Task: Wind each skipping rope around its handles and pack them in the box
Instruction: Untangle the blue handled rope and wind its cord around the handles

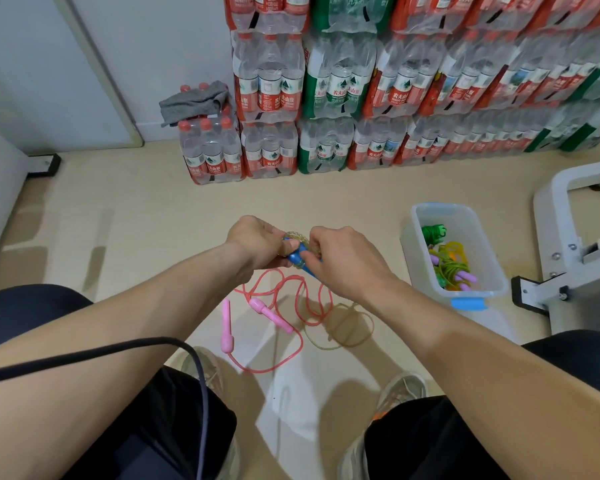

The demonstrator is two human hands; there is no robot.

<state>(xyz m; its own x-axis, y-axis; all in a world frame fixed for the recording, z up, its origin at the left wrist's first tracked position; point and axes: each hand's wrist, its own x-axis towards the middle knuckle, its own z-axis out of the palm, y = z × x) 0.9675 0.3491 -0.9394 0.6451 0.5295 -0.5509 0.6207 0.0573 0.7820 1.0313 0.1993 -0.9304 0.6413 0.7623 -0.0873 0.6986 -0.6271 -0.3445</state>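
My left hand (257, 242) grips the blue handles (297, 256) of a skipping rope in front of me, above the floor. My right hand (343, 259) pinches that rope's yellowish cord (300, 237), which lies in turns around the handles; its loose end (347, 329) trails down to the floor. A pink skipping rope (267, 313) with two pink handles lies unwound on the floor below my hands. The clear plastic box (492, 271) with a blue clasp stands on the floor at the right and holds wound ropes with green and purple handles (447, 261).
Stacked packs of water bottles (361, 98) line the far wall, with a grey cloth (194, 100) on the leftmost pack. A grey metal frame (575, 258) stands right of the box. A black cable (118, 348) crosses my left arm. My knees and shoes are at the bottom.
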